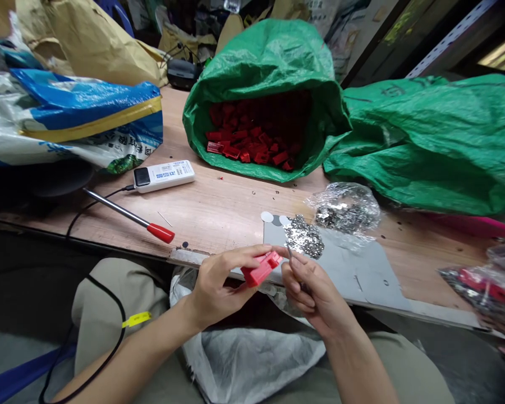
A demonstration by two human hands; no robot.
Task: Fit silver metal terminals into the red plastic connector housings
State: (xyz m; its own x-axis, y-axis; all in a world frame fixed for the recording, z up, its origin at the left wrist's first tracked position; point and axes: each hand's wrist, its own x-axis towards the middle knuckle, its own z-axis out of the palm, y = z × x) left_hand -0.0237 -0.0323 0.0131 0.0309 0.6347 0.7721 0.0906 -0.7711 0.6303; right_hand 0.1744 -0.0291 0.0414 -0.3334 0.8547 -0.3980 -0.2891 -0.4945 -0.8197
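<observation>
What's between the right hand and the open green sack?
Head view: going from the right hand to the open green sack, a pile of shiny metal pieces on the grey sheet, a white disc, then tabletop with small dark bits.

Left hand [221, 275], right hand [313, 286] and forearms [164, 335] are bare; khaki trousers [122, 275] are crossed near left by a yellow-tagged black cable [120, 307].
</observation>
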